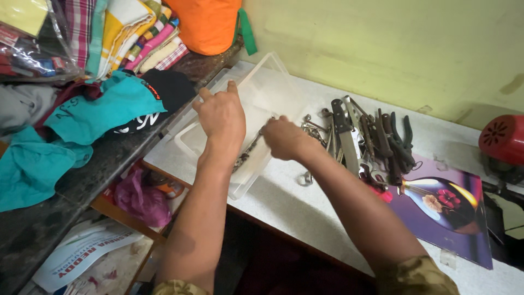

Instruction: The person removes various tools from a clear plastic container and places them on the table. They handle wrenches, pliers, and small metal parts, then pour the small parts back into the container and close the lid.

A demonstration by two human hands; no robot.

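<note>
— What are the fingers doing?

— The left hand [221, 117], just left of centre, has its fingers curled loosely and lifted above the box [262, 90]; they close on nothing I can see. The right hand [285, 137], at centre, is closed around one end of a long metal tool [248, 150], which slants down-left into the box, under the left wrist.

— How many boxes?

— One. It is clear plastic, shallow and rectangular, lying at upper centre on the white counter [295, 202], one corner near the counter's edge. Its see-through lid [273, 79] stands tilted up at the far side.

— And the tool?

— One in hand: thin, dark grey, with a knobbly, toothed-looking lower end. Blur hides its kind.

— What lies outward from there?

— One pile of tools [365, 139] right of centre, touching one another: a broad knife blade, pliers with dark handles, spanners. Too tangled for an exact count, but well over ten pieces. One loose metal ring [307, 178] lies just below the right wrist. One purple mat [447, 213] with a flower picture sits at lower right, under part of the pile. One red round-faced appliance [502, 139] stands at the right edge.

— And to the left?

— One stack of folded cloths [136, 33] at upper left, one orange bag [210, 22] beside it, and teal cloth [103, 106] draped on the dark shelf.
</note>
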